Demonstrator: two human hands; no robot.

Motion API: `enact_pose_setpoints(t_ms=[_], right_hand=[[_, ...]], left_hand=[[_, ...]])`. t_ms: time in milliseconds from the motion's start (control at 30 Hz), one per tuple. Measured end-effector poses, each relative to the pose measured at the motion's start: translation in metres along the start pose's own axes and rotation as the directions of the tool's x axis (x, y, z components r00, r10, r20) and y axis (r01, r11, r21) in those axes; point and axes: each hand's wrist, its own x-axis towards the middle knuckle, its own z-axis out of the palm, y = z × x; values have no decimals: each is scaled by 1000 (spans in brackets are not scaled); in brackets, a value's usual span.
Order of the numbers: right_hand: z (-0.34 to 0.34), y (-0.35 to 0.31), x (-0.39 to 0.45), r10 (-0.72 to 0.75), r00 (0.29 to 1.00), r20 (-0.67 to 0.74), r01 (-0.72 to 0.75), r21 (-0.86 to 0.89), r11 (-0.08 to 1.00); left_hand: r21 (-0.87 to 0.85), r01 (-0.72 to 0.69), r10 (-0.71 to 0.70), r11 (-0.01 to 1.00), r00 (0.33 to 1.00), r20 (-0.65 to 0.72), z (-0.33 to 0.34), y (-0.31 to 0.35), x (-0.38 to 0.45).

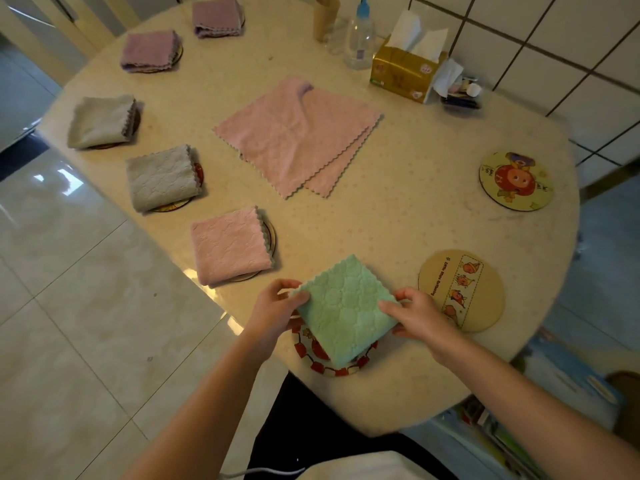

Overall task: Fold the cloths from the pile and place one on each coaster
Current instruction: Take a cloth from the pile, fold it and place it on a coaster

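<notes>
A folded green cloth (346, 310) is held over a red-patterned coaster (322, 358) at the near edge of the table (415, 220).

The cloth is pinched at its left corner by the left hand (277, 306) and at its right corner by the right hand (415, 317); five folded cloths — one pink (230, 245), two grey, two purple — are laid on coasters along the left side; the pink pile (298, 133) is spread flat in the middle; two coasters (462, 291) on the right are left bare.

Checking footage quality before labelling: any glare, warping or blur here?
Head view: window glare on the floor tiles; wide-angle bend curves the table edge; soft but readable, the green cloth texture is clear.
</notes>
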Motion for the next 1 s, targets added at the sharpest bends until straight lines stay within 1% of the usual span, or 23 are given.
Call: enact_pose_setpoints(t_ms=[100, 200, 267, 367, 533, 600, 667, 767, 800, 900, 1000], right_hand=[[7, 21, -12, -11, 999, 48, 11, 1, 1000], [19, 42, -15, 18, 998, 63, -20, 45, 999], [27, 54, -15, 19, 999, 39, -20, 26, 999], [32, 67, -11, -13, 1000, -20, 12, -33, 999], [30, 68, -8, -143, 984, -109, 121, -185, 975], [29, 66, -8, -198, 974, -107, 164, -266, 950], [27, 66, -7, -223, 970, -98, 178, -342, 923], [25, 65, -4, -224, 972, -71, 165, -475, 864], [22, 64, -2, -214, 975, -52, 155, -529, 834], [10, 51, 6, -204, 979, 13, 164, -643, 748], [-2, 20, 24, -273, 962, 24, 211, -697, 685]], left_hand=[[44, 6, -3, 999, 998, -56, -5, -22, -7], [79, -17, 25, 997, 995, -99, -10, -37, -10], [110, -44, 58, 993, 991, -121, -12, -43, -11], [208, -101, 135, 973, 978, -157, -14, -49, -8], [350, -172, 249, 921, 950, -190, -15, -52, 2], [470, -183, 309, 864, 929, -205, -15, -54, 1], [569, -200, 370, 798, 908, -199, -14, -56, 0], [698, -245, 450, 673, 884, -124, -13, -57, 0], [731, -251, 465, 634, 880, -101, -14, -56, 1], [787, -248, 474, 566, 878, -64, -16, -45, 6], [823, -253, 481, 508, 877, -27, -20, -23, 18]])
